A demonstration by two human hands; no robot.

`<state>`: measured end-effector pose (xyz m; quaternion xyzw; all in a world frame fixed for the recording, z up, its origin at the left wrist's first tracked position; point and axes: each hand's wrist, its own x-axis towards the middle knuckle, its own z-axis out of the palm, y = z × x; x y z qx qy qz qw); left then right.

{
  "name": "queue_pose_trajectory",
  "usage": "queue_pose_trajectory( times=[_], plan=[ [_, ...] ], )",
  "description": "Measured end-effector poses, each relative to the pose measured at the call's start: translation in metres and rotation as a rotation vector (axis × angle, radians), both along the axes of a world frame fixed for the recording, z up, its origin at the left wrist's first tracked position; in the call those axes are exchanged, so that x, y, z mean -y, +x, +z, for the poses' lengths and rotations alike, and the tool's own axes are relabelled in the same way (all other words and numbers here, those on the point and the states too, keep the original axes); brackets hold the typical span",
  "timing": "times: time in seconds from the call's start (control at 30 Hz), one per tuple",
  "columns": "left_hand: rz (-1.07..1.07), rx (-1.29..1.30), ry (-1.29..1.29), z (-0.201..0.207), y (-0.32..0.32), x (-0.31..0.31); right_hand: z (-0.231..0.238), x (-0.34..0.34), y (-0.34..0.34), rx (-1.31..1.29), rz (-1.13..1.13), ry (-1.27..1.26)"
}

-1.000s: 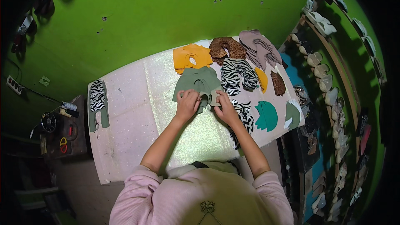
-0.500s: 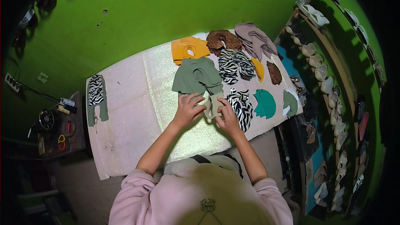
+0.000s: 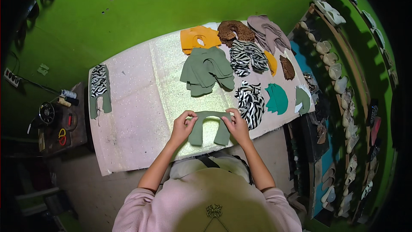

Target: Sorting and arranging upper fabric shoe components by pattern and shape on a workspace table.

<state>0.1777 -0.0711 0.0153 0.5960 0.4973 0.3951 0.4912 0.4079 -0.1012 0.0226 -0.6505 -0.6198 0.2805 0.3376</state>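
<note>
Both hands are holding a green U-shaped piece [image 3: 209, 125] of fabric flat at the near edge of the table [image 3: 128, 116], its two legs pointing toward the person. The left hand [image 3: 183, 125] is pinching the piece's left upper corner, grip closed on it, and the right hand [image 3: 235, 124] is pinching the right upper corner in the same way. Farther in, toward the far edge, a green pile [image 3: 207, 69] of similar cut pieces is lying, with an orange piece [image 3: 198, 38] just behind it. A brown piece [image 3: 234, 30] and a mauve pile [image 3: 268, 32] are sitting at the far right corner. Zebra-print pieces [image 3: 249, 79] are running down the right side, the nearest of them just beside the right hand. Teal pieces [image 3: 277, 99] are lying near the right edge. At the left edge, one zebra-and-green piece [image 3: 99, 90] is lying alone, well apart from the hands. Thread spools [image 3: 68, 96] are resting on a dark side stand [image 3: 64, 120] past the left edge.
</note>
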Motion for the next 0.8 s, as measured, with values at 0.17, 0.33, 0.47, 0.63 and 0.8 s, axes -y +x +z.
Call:
queue_pose_trajectory(
  times=[0.17,0.33,0.47,0.63,0.8],
  plan=[
    [0.03,-0.15,0.033,-0.043,0.004,-0.006,-0.034,-0.019,-0.008,0.115,0.032,-0.108],
    [0.022,-0.278,0.157,-0.048,0.006,-0.004,-0.051,-0.029,-0.01,0.351,0.09,-0.104],
    [0.003,-0.468,0.149,-0.038,0.002,-0.003,-0.055,-0.029,-0.006,0.46,0.114,-0.063],
    [0.005,-0.605,0.252,-0.033,0.0,-0.003,-0.047,-0.024,-0.007,0.41,0.105,-0.049],
    [-0.048,-0.559,0.378,-0.028,0.019,-0.003,-0.03,-0.011,-0.008,0.302,0.055,-0.074]
  ],
)
